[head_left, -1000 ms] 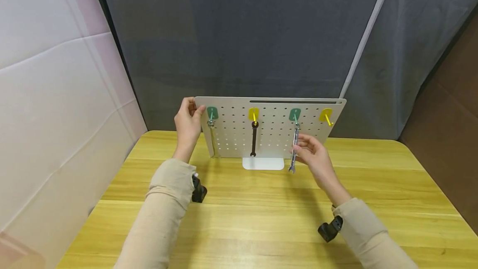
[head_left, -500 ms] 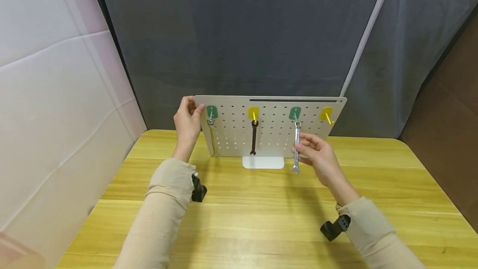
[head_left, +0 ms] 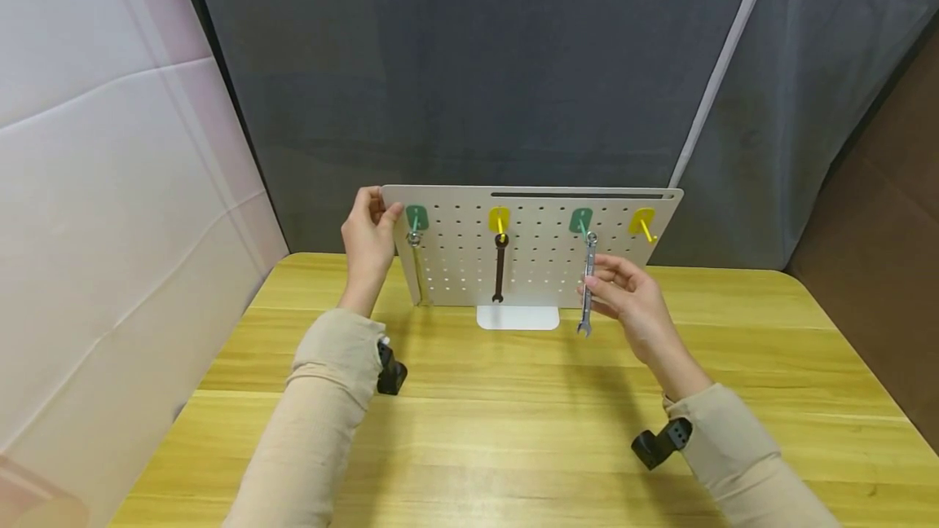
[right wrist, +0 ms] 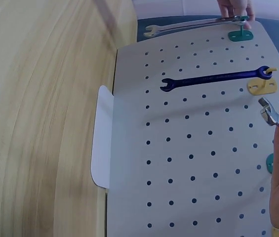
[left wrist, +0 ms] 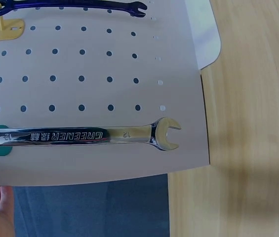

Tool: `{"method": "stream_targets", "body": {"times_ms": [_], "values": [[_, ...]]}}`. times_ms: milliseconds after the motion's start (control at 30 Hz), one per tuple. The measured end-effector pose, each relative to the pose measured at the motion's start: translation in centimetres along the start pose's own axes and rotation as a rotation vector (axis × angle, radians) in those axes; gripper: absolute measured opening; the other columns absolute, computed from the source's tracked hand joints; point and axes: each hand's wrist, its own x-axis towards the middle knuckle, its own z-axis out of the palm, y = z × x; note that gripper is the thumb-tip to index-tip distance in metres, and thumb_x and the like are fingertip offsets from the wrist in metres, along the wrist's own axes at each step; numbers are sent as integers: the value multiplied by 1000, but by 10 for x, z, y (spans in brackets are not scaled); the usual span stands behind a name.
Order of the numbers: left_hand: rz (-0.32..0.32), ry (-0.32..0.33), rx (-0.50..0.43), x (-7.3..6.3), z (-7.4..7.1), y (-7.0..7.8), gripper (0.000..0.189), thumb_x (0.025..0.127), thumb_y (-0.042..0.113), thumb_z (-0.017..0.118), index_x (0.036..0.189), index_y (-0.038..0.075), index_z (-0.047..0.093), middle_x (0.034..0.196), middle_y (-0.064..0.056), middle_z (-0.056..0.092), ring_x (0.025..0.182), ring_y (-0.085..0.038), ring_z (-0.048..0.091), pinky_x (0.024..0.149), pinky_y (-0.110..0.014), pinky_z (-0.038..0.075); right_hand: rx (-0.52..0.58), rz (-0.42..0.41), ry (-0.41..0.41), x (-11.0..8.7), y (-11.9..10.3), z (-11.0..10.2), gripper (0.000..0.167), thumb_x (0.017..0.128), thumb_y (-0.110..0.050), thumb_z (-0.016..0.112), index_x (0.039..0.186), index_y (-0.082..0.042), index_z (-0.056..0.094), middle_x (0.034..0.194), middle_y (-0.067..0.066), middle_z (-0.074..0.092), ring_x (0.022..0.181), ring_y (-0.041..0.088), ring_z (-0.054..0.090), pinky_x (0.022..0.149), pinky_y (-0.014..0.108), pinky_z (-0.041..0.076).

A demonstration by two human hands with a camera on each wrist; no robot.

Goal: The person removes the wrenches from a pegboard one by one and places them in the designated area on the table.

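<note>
Soft light lays a pale sheen on the table (head_left: pixel 469 446) at the head view's lower centre, with diffuse shadows beside it. Both wrist views look bluer; in the right one the pegboard (right wrist: pixel 201 145) bows at upper right.

The head view looks forward and down; both wrist views share the pegboard (head_left: pixel 543 261), closer.

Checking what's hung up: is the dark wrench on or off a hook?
On: the right wrist view shows the dark wrench with its ring around a yellow hook; in the head view, the wrench hangs.
</note>
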Motion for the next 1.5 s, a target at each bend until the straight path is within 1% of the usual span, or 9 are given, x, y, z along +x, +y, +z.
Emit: {"method": "stream_targets", "body": {"times_ms": [167,467,667,867,933,1033,1200,1267,1500], "values": [[6,5,0,0,0,0,27,95,16,56,118,3,51,115,-18,59,102,-26,54,93,-38,48,-1,1,-1,1,4,-4,28,93,-7,60,120,-9,53,86,-14,65,79,1,67,80,22,56],[15,6,9,0,1,-1,27,95,16,56,118,2,51,114,-18,60,100,-25,55,91,-37,48,-59,7,11,-2,15,-18,23,93,-10,61,114,-18,55,86,-17,64,81,0,67,78,20,55],[11,9,8,0,0,0,27,95,16,56,118,2,51,115,-18,60,101,-26,55,92,-38,48,-128,10,25,-2,29,-37,22,93,-13,62,112,-22,55,86,-19,61,82,-2,65,77,18,55],[12,6,4,0,0,2,27,95,16,57,118,2,52,114,-19,60,101,-26,56,91,-38,49,-164,59,20,-2,40,-64,23,93,-14,62,114,-21,54,85,-20,61,80,-4,64,74,16,54],[15,5,3,-1,0,2,27,95,16,56,118,2,52,114,-19,60,100,-26,56,91,-38,49,-184,79,4,-3,44,-73,25,93,-12,62,116,-19,54,84,-19,61,79,-4,64,73,15,54],[22,7,2,-1,0,2,27,95,17,56,117,2,52,114,-19,61,101,-26,57,90,-39,49,-216,106,-29,-3,51,-86,32,93,-9,61,123,-9,52,85,-19,61,79,-3,65,73,15,54],[28,8,2,-1,1,2,27,95,17,56,117,2,52,114,-19,61,101,-27,57,90,-39,49,-284,160,-46,-5,61,-103,58,91,-3,61,139,12,32,87,-19,61,79,-3,64,74,16,54],[27,9,2,-1,1,2,27,95,17,56,117,2,52,114,-18,61,101,-26,57,90,-39,49,-314,181,-42,-5,64,-109,63,90,-1,60,141,15,27,88,-18,61,79,-3,64,74,16,54],[18,11,-2,-1,1,1,27,95,17,56,117,3,52,114,-18,61,101,-26,57,91,-39,50,-388,253,-46,-7,75,-126,65,88,4,59,141,17,24,91,-12,58,77,-4,62,73,20,55]]}}
